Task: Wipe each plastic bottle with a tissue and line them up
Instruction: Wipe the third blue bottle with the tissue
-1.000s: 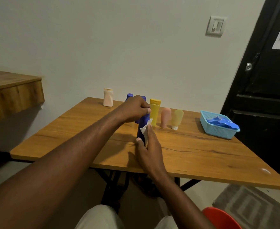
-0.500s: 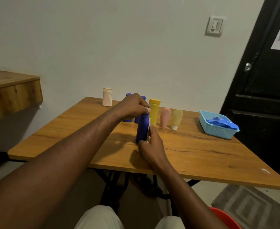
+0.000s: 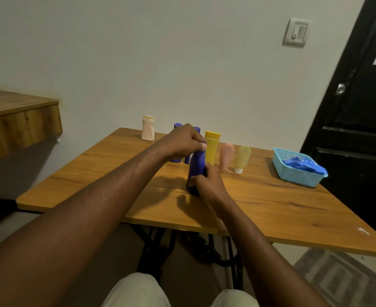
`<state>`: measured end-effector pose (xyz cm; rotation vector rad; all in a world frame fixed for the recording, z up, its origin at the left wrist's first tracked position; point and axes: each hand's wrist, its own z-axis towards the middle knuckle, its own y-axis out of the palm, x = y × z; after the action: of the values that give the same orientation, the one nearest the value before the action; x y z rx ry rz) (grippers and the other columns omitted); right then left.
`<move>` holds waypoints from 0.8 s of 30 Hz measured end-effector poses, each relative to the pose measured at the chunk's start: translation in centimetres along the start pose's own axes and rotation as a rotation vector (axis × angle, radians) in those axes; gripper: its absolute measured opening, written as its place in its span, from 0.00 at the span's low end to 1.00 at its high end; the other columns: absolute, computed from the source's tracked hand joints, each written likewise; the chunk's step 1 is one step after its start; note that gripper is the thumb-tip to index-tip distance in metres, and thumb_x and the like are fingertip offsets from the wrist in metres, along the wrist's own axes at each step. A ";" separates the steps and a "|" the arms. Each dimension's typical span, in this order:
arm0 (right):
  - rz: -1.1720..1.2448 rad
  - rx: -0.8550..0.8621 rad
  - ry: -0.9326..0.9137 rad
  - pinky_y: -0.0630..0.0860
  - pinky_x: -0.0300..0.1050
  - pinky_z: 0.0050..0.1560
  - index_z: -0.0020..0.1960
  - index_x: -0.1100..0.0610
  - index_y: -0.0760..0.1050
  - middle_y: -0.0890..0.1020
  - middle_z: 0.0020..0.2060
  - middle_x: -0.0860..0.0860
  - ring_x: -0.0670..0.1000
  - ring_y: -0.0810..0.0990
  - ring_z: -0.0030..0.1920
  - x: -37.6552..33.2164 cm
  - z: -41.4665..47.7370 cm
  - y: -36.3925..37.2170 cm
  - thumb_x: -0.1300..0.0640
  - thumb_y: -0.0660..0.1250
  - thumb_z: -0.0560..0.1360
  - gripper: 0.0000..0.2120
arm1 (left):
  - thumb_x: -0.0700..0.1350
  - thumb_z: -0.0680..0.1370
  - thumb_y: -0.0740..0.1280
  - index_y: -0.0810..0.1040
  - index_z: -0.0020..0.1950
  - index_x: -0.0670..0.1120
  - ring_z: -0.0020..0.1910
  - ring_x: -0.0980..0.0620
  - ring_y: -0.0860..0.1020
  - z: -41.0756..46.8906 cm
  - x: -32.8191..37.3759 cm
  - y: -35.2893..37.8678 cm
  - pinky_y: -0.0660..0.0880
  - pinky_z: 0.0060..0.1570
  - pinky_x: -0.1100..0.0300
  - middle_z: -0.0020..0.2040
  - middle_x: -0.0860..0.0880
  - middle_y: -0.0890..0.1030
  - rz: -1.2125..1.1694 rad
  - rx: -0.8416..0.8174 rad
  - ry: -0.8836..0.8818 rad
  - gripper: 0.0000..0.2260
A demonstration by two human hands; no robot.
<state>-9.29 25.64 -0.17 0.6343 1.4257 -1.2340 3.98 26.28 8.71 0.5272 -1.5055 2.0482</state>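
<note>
L grip (image 3: 182, 141) atop blue bottle (image 3: 196, 166), R grip (image 3: 207, 185) round base.

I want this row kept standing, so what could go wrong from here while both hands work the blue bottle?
1. The left hand grips the top of the blue bottle close in front of the yellow tube and the pink bottle; a careless twist might knock those upright ones over.
2. The right hand wraps the bottle's lower body, and the tissue is not clearly seen, so I cannot tell whether it wipes evenly; patches may be missed.
</note>
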 end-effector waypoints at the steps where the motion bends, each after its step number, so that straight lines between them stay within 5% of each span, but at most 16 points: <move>1: -0.024 -0.028 0.028 0.77 0.46 0.50 0.63 0.56 0.72 0.79 0.53 0.54 0.55 0.79 0.54 0.5 -0.3 0.0 0.63 0.68 0.75 0.18 | 0.42 0.82 0.68 0.85 0.62 0.43 0.44 0.57 0.75 0.0 0.0 0.0 0.70 0.42 0.63 0.57 0.50 0.82 0.001 -0.006 0.000 0.11; 6: -0.070 0.084 -0.059 0.70 0.30 0.47 0.70 0.54 0.72 0.79 0.64 0.47 0.44 0.77 0.60 2.4 -2.3 1.3 0.61 0.69 0.77 0.22 | 0.39 0.83 0.66 0.79 0.71 0.44 0.55 0.54 0.74 -0.3 0.1 -0.6 0.68 0.55 0.58 0.69 0.48 0.79 -0.010 -0.043 -0.023 0.16; 9: -0.063 0.155 -0.129 0.72 0.27 0.42 0.71 0.57 0.71 0.75 0.57 0.42 0.38 0.76 0.53 2.4 -3.8 2.4 0.62 0.67 0.79 0.21 | 0.38 0.82 0.64 0.79 0.71 0.44 0.56 0.54 0.74 -0.3 0.1 -0.7 0.68 0.55 0.57 0.69 0.48 0.79 0.000 -0.040 -0.027 0.17; 12: -0.069 0.162 -0.196 0.71 0.28 0.58 0.77 0.55 0.65 0.72 0.66 0.41 0.41 0.71 0.67 2.5 -4.0 3.4 0.61 0.66 0.80 0.27 | 0.39 0.82 0.64 0.81 0.68 0.45 0.47 0.56 0.76 -0.1 -0.1 -0.4 0.70 0.50 0.59 0.66 0.48 0.81 0.016 -0.003 -0.029 0.16; 15: -0.039 0.166 -0.211 0.63 0.43 0.75 0.82 0.50 0.53 0.59 0.79 0.43 0.44 0.58 0.78 1.9 -3.4 3.6 0.59 0.67 0.80 0.36 | 0.44 0.80 0.70 0.82 0.67 0.45 0.42 0.62 0.75 0.1 -0.1 0.0 0.70 0.46 0.63 0.65 0.49 0.82 0.034 0.001 0.011 0.16; 19: 0.085 0.165 -0.218 0.70 0.30 0.57 0.81 0.48 0.56 0.70 0.69 0.41 0.37 0.71 0.63 0.8 -1.7 2.6 0.61 0.68 0.78 0.36 | 0.45 0.78 0.74 0.83 0.65 0.46 0.50 0.59 0.78 0.3 -0.3 0.0 0.70 0.50 0.64 0.64 0.49 0.83 0.016 0.016 0.027 0.16; 24: 0.049 0.024 -0.020 0.77 0.42 0.50 0.69 0.52 0.70 0.80 0.58 0.51 0.50 0.80 0.55 1.7 0.4 1.3 0.61 0.70 0.76 0.23 | 0.42 0.78 0.73 0.83 0.66 0.46 0.49 0.57 0.76 0.2 -0.5 0.2 0.69 0.49 0.63 0.65 0.49 0.82 -0.003 0.047 0.001 0.16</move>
<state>-8.40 25.23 -2.19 0.6674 1.3734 -1.2175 4.23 25.98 8.38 0.5456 -1.4587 2.0855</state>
